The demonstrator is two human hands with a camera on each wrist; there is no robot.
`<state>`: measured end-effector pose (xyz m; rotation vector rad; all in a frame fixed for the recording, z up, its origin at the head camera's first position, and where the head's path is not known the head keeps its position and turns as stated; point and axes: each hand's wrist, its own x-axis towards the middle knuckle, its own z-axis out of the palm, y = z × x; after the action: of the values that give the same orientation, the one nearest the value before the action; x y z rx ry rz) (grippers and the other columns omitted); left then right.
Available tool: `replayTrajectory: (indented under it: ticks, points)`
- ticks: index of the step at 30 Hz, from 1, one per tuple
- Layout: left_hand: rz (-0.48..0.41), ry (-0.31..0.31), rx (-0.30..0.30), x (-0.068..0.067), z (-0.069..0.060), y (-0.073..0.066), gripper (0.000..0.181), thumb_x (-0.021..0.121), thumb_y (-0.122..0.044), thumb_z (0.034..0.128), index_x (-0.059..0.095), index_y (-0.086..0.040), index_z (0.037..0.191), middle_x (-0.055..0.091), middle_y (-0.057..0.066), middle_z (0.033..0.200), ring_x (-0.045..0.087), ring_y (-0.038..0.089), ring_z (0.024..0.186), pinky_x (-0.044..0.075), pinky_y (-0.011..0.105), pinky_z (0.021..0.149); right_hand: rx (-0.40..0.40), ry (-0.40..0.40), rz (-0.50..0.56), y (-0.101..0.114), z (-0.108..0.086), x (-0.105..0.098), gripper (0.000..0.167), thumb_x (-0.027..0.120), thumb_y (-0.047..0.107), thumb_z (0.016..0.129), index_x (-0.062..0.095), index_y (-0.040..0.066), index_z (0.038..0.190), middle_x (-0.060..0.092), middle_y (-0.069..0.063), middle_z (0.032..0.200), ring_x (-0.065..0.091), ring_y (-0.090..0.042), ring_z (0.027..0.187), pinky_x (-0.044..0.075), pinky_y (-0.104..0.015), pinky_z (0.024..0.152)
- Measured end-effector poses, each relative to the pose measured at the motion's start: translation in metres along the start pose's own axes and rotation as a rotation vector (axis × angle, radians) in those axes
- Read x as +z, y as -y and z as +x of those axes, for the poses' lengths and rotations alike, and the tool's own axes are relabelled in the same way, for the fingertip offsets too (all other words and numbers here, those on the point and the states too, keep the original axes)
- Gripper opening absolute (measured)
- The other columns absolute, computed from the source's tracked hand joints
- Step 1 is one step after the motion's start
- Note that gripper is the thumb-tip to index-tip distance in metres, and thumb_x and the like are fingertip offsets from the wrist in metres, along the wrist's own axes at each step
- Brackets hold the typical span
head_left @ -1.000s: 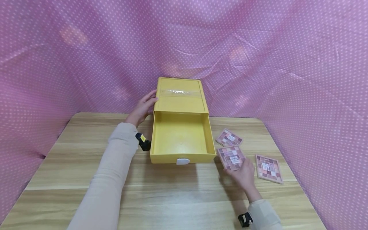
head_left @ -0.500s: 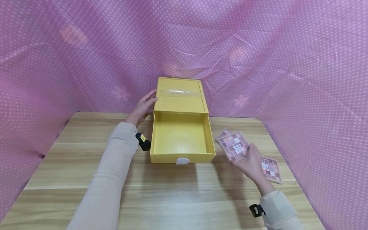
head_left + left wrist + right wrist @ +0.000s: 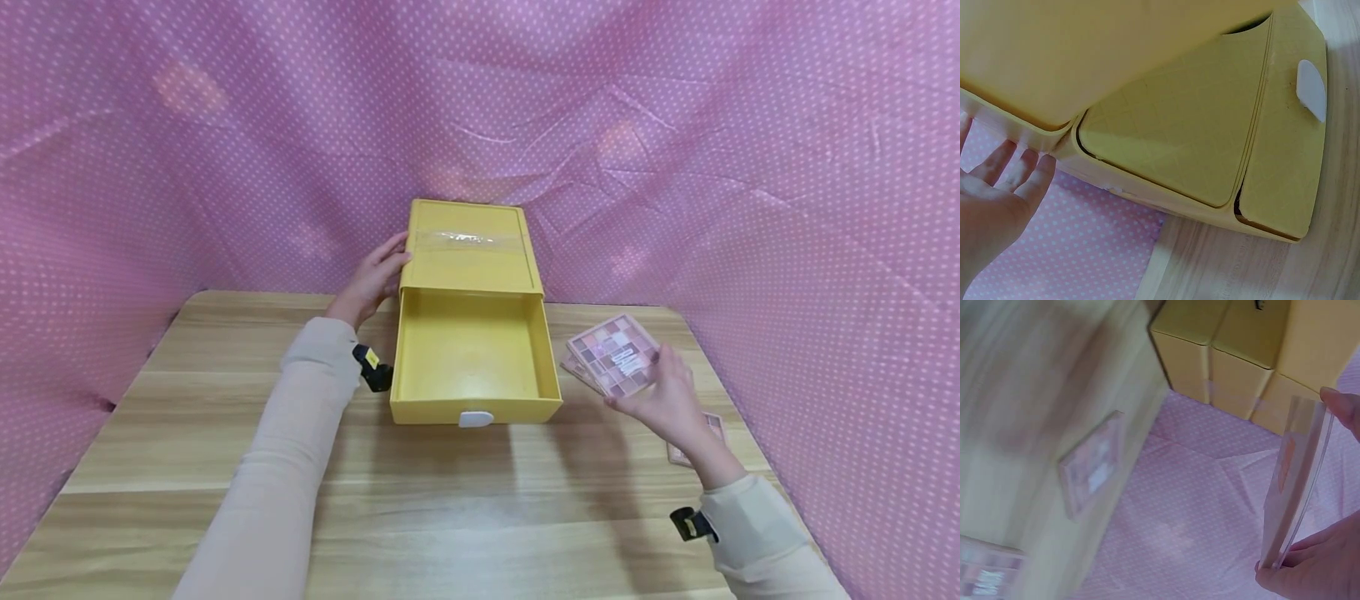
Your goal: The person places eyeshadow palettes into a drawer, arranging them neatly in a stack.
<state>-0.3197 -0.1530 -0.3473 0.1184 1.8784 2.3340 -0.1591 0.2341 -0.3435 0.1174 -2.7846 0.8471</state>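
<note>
In the head view my left hand [image 3: 367, 287] touches the left side of a yellow drawer unit [image 3: 472, 271], its fingers fairly straight in the left wrist view. The top drawer [image 3: 423, 412] is pulled out, and its inside looks bare. My right hand [image 3: 671, 404] pinches an eyeshadow palette [image 3: 615, 354] by its edges, lifted and tilted to the right of the drawer. Beneath it a second palette [image 3: 577, 373] shows only in part. A third palette [image 3: 678, 456] lies partly behind my right wrist; the right wrist view shows both loose palettes [image 3: 1092, 464] on the table.
Lower drawers [image 3: 1172, 125] of the unit are closed below the pulled-out one. A white handle [image 3: 476, 419] sits on the top drawer's front. Pink dotted cloth [image 3: 300, 125] hangs behind and around the wooden table [image 3: 225, 400]. Clear tape [image 3: 468, 240] crosses the unit's top.
My right hand has raised the palette from the table and moved it away from me and slightly right, over the farther palette. My left hand and the drawer unit have stayed put.
</note>
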Motion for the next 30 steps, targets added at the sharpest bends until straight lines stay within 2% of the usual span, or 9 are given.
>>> replayTrajectory:
  ticks: [2, 11, 15, 18, 23, 27, 30]
  points:
    - [-0.001, -0.003, 0.0, 0.001, -0.001, 0.0, 0.05, 0.05, -0.017, 0.0881, 0.032, -0.019, 0.135, 0.032, 0.007, 0.134, 0.044, 0.028, 0.109, 0.048, 0.026, 0.075, -0.02, 0.002, 0.0, 0.004, 0.003, -0.006, 0.089, 0.081, 0.021, 0.051, 0.03, -0.012, 0.116, 0.04, -0.021, 0.098, 0.035, -0.036, 0.091, 0.037, -0.05, 0.074]
    - [0.003, -0.013, -0.001, 0.004, -0.004, 0.0, 0.05, 0.05, -0.017, 0.0877, 0.033, -0.019, 0.134, 0.033, 0.006, 0.134, 0.046, 0.026, 0.108, 0.048, 0.025, 0.073, -0.116, 0.003, -0.014, 0.023, 0.014, -0.029, 0.086, 0.083, 0.02, 0.05, 0.034, -0.008, 0.115, 0.041, -0.018, 0.099, 0.037, -0.033, 0.09, 0.035, -0.049, 0.078]
    - [0.002, -0.012, 0.002, 0.004, -0.005, 0.001, 0.05, 0.05, -0.017, 0.0879, 0.032, -0.019, 0.135, 0.032, 0.006, 0.134, 0.045, 0.026, 0.108, 0.048, 0.024, 0.073, -0.116, 0.037, -0.012, 0.031, 0.018, -0.037, 0.086, 0.082, 0.026, 0.051, 0.035, -0.006, 0.115, 0.042, -0.017, 0.101, 0.038, -0.033, 0.093, 0.035, -0.05, 0.08]
    - [-0.001, -0.006, 0.003, 0.003, -0.005, 0.001, 0.051, 0.05, -0.017, 0.088, 0.031, -0.02, 0.135, 0.031, 0.006, 0.135, 0.045, 0.027, 0.109, 0.048, 0.024, 0.073, -0.102, 0.075, -0.016, 0.038, 0.02, -0.042, 0.094, 0.081, 0.032, 0.053, 0.03, -0.009, 0.121, 0.039, -0.022, 0.111, 0.034, -0.038, 0.103, 0.029, -0.054, 0.088]
    - [-0.005, 0.013, 0.01, 0.003, -0.005, 0.002, 0.051, 0.05, -0.017, 0.0882, 0.03, -0.019, 0.135, 0.031, 0.007, 0.135, 0.044, 0.028, 0.109, 0.048, 0.026, 0.075, -0.112, 0.107, -0.035, 0.049, 0.025, -0.043, 0.106, 0.08, 0.034, 0.054, 0.02, -0.008, 0.131, 0.036, -0.025, 0.12, 0.03, -0.041, 0.111, 0.024, -0.055, 0.092]
    - [-0.003, 0.015, 0.012, 0.002, -0.004, 0.002, 0.051, 0.05, -0.018, 0.0885, 0.03, -0.019, 0.136, 0.031, 0.007, 0.134, 0.045, 0.028, 0.108, 0.048, 0.026, 0.074, -0.132, 0.125, -0.005, 0.059, 0.029, -0.041, 0.106, 0.08, 0.031, 0.055, 0.018, -0.007, 0.132, 0.038, -0.022, 0.118, 0.031, -0.039, 0.11, 0.024, -0.054, 0.093]
    - [-0.006, 0.011, 0.012, 0.002, -0.003, 0.002, 0.051, 0.049, -0.017, 0.0886, 0.03, -0.019, 0.135, 0.032, 0.007, 0.134, 0.045, 0.028, 0.108, 0.048, 0.025, 0.073, -0.149, 0.142, 0.03, 0.066, 0.032, -0.036, 0.102, 0.081, 0.028, 0.054, 0.023, -0.005, 0.13, 0.041, -0.017, 0.111, 0.035, -0.034, 0.103, 0.028, -0.052, 0.09]
